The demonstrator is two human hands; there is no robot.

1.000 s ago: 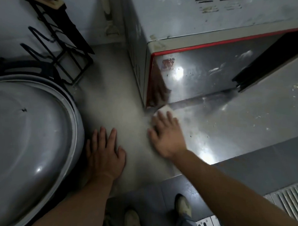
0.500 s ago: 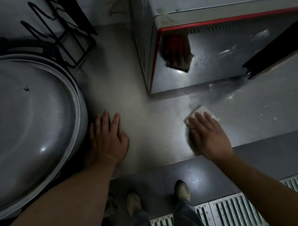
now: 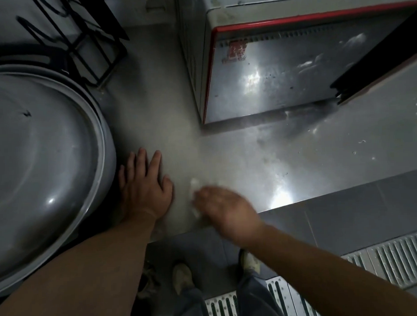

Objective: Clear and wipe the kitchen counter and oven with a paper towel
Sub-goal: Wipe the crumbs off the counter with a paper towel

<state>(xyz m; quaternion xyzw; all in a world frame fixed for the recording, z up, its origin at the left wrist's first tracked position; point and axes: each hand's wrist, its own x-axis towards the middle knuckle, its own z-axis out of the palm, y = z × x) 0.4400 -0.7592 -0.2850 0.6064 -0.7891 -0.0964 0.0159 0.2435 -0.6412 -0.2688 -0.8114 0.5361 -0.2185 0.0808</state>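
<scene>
Down near the front edge of the counter (image 3: 238,152), paper towel (image 3: 193,184) shows as a white wad peeking out past the fingertips of the right hand (image 3: 224,208). Hand is motion-blurred, lying over the towel; cannot tell whether the grip closes on it or only presses it flat. Left hand (image 3: 143,186) just beside, apart from the towel, palm down, fingers straight on the steel. Large metal basin (image 3: 37,168) at its left. Oven (image 3: 282,67), red-trimmed, stands behind; black wire rack (image 3: 80,39) in far left corner.
</scene>
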